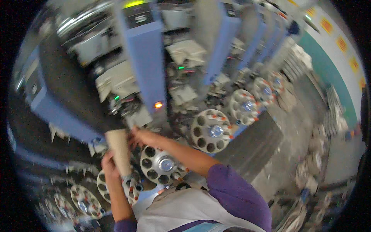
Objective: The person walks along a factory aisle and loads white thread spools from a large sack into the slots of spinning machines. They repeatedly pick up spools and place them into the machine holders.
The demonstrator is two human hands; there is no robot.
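Observation:
A beige tapered cone [119, 150], like a paper yarn cone, stands tilted in front of me with its wider end up. My left hand [111, 166] grips its left side, fingers curled partly behind it. Just right of the cone, my right hand [140, 137] reaches toward the machine, its fingers apart and somewhat blurred; nothing shows in them. Below the right forearm sits a round cream magazine [151, 172] with dark holes and a shiny hub. Small tubes with orange tips lie along its edge. A second round magazine [103, 185] is partly hidden by my left arm.
Blue upright machine columns [146, 58] stand in a row, one with a lit orange lamp [158, 104]. More round magazines [211, 130] line the machine front to the right and left [85, 202]. Sacks and bundles [309, 174] lie along the aisle floor [284, 154].

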